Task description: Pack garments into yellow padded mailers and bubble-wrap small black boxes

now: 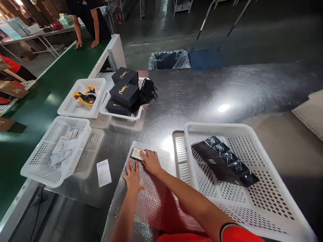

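A sheet of bubble wrap lies on the metal table in front of me. Near its far end is a small flat box with a pale top, dark edges and a gold mark. My right hand grips the box's right side, thumb on top, fingers hiding part of it. My left hand lies on the wrap with fingers spread, fingertips close to the box's near edge and nothing held. Left of the wrap lies a printed paper slip.
Right: a white basket with several black boxes. Left: baskets with paper slips, a yellow-and-black tape dispenser, and black gift boxes with black cords. Beyond: a green conveyor, a person leaning on it, a lined bin.
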A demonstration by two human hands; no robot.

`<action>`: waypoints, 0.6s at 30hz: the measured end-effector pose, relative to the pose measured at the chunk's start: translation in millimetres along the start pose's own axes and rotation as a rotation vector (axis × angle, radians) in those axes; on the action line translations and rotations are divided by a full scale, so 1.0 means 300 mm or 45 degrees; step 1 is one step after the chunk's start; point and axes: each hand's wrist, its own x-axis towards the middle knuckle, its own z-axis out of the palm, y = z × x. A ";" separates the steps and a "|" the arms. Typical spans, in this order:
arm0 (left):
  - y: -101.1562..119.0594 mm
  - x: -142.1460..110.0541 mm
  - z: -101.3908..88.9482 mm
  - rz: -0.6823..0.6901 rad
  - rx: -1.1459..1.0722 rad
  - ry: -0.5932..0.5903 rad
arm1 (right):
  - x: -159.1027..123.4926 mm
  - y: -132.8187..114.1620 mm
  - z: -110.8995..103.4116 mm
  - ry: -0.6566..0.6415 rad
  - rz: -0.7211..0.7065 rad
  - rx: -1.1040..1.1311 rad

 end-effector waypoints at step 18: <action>-0.004 -0.018 -0.014 0.018 -0.078 -0.028 | 0.005 -0.005 -0.021 -0.036 -0.018 -0.055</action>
